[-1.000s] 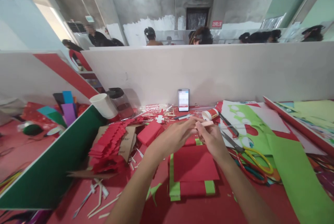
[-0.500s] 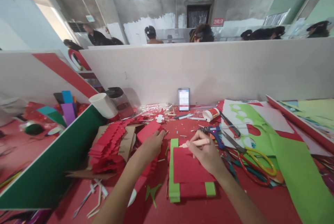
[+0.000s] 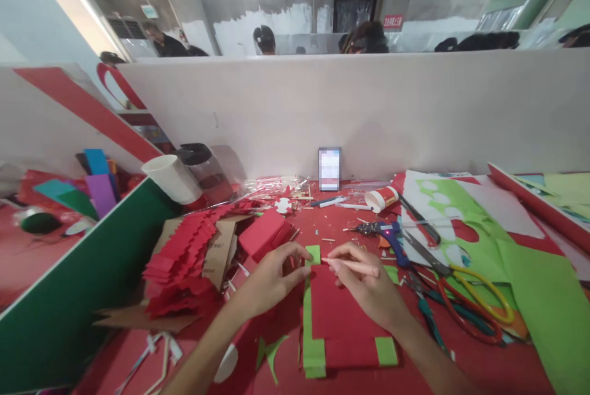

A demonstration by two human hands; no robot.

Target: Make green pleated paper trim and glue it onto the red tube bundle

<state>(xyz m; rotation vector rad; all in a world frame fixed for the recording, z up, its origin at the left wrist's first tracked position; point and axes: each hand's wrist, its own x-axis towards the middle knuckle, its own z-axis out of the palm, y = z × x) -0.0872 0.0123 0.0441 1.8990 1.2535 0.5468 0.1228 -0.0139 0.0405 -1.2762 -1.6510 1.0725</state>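
Observation:
My right hand (image 3: 369, 284) is closed around a pale, wooden-looking pen-like stick (image 3: 357, 267), its tip pointing left near the top of a green strip (image 3: 314, 355). Under that hand lies a red square sheet (image 3: 338, 312), over another red piece (image 3: 353, 353) with green strips along its sides. My left hand (image 3: 276, 275) is curved with thumb and fingers apart, the fingertips at the upper left edge of the green strip. Whether they press on it I cannot tell. Behind the left hand sits a red block-like stack (image 3: 263, 234).
A blue glue gun (image 3: 391, 238), large scissors (image 3: 483, 303) and pliers (image 3: 431, 315) lie to the right, by green cut sheets (image 3: 544, 303). Pleated red paper (image 3: 182, 254) and a green board (image 3: 87, 284) are at left. A phone (image 3: 329, 169) leans on the white partition (image 3: 276, 112).
My left hand has left the red stack and come right and nearer, to the green strip's upper end. My right hand keeps the stick over the red sheet. The camera has tilted down slightly.

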